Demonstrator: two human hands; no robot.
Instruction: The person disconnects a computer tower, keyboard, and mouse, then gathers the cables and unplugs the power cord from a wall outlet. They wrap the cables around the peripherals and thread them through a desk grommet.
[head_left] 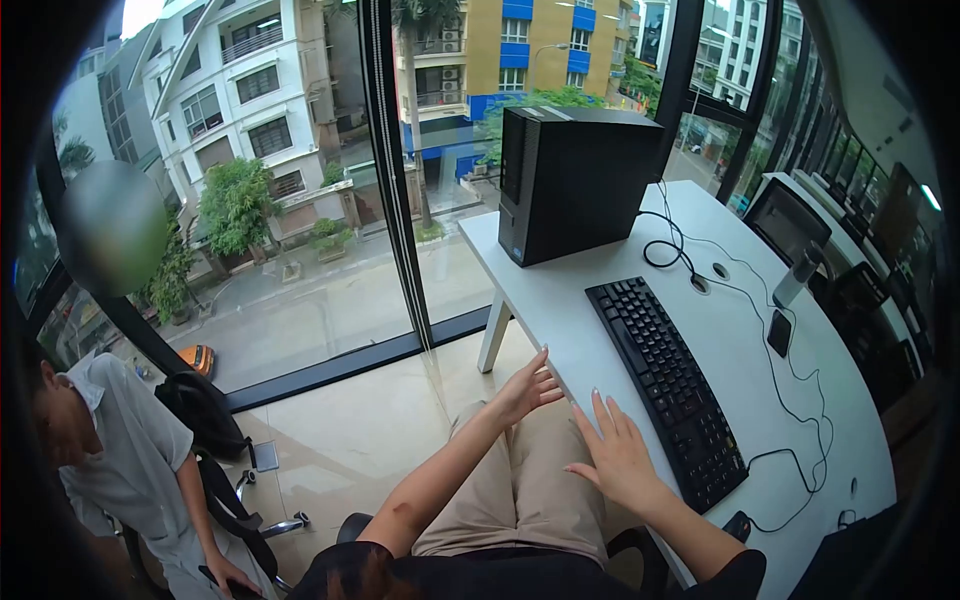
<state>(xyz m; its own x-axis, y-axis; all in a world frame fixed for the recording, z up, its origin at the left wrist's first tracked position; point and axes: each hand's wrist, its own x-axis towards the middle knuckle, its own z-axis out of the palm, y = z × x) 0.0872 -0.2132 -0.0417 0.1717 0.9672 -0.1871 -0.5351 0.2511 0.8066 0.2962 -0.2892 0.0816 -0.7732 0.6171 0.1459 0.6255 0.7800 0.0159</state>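
My left hand (528, 388) is raised over my lap at the desk's near edge, fingers stretched out and nothing in them. Nearer to me, my right hand (618, 450) is spread open and empty, overlapping the edge of the white desk (555, 325). Just beyond it, a black keyboard (668, 390) lies at a slant on the desktop. A black computer tower (590, 190) stands upright at the desk's far end. Close to my right forearm is a dark computer mouse (738, 527).
Cables (783, 408) run across the desk past a phone (779, 332) and an upright bottle (797, 275). At the left sits another person (130, 430), near a black bag (203, 408). Tall windows (300, 240) border the far side.
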